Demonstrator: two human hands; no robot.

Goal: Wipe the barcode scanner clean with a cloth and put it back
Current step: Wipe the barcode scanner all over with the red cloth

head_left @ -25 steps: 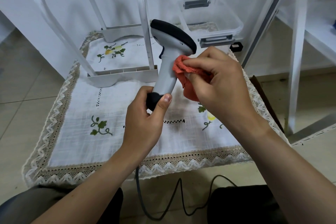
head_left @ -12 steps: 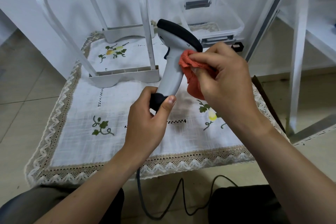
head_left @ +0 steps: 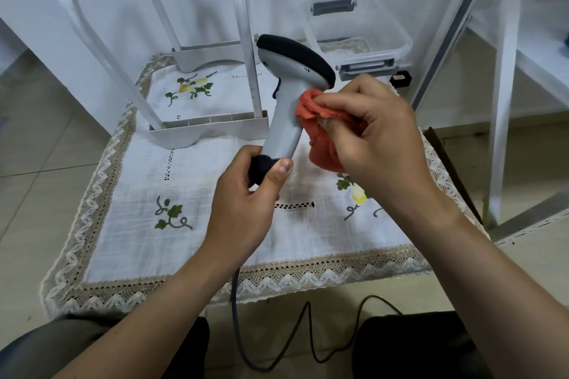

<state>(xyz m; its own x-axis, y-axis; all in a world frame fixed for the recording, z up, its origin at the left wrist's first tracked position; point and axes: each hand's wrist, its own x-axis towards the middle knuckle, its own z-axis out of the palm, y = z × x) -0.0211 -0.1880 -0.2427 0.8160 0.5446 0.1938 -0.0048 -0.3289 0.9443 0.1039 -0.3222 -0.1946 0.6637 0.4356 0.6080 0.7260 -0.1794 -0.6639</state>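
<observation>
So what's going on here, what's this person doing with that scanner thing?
A person is cleaning a handheld barcode scanner. The left hand grips the dark base of its handle and holds it upright above the embroidered tablecloth. The right hand presses a bunched orange cloth against the handle just below the head. The scanner's cable hangs down past the table edge. The scanner has not yet been put back.

Lace-edged tablecloth (head_left: 129, 224), white frame (head_left: 209, 129), clear plastic box (head_left: 397, 40)
</observation>
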